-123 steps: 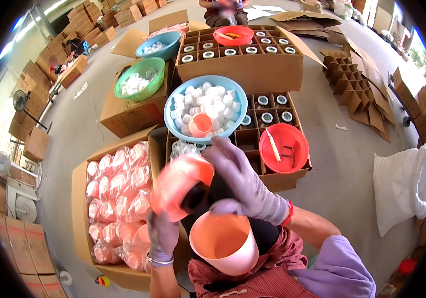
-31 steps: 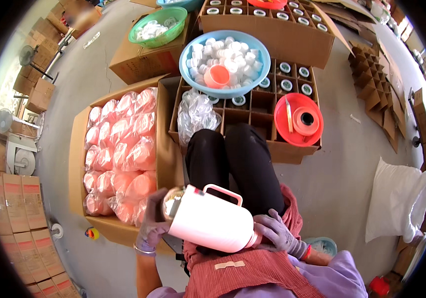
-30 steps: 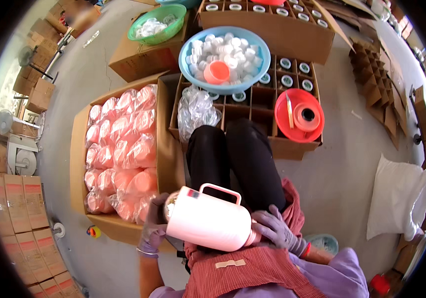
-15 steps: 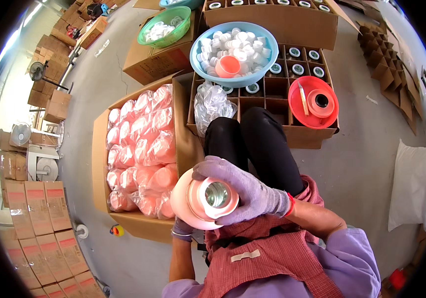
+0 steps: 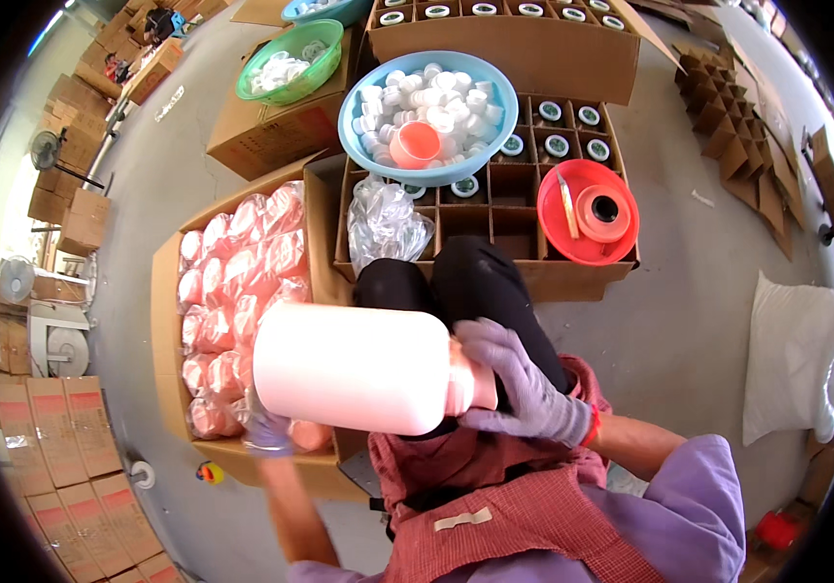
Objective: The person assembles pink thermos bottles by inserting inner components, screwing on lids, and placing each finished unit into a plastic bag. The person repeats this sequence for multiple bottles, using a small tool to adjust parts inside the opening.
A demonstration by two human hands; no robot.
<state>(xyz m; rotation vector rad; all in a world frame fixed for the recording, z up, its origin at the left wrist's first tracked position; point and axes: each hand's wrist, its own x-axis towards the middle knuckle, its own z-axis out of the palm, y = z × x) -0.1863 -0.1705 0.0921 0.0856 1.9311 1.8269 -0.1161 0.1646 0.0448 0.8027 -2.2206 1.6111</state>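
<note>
A large pale pink bottle [image 5: 354, 367] lies sideways in the air over my lap, its broad base to the left and its narrower neck to the right. My right hand [image 5: 524, 389], in a light purple glove, is wrapped round the neck end. Beneath the base end is my gloved left hand [image 5: 269, 432], smeared by motion and partly hidden behind the bottle, so its fingers do not show. Just left of the bottle stands an open carton [image 5: 166, 321] of pink vessels in clear plastic bags.
Ahead, a divided carton [image 5: 572, 280] holds jars with white-and-green lids. On it rest a blue basin [image 5: 509, 121] of white caps, crumpled plastic [image 5: 388, 223] and a red dish [image 5: 562, 248] with a knife. A green basin [image 5: 324, 68] stands behind; a white sack [image 5: 791, 360] lies right.
The bottle has swung from mouth toward me to lying sideways, base left. My right hand has moved right with its neck; my left hand has moved left and lower. The view has shifted slightly.
</note>
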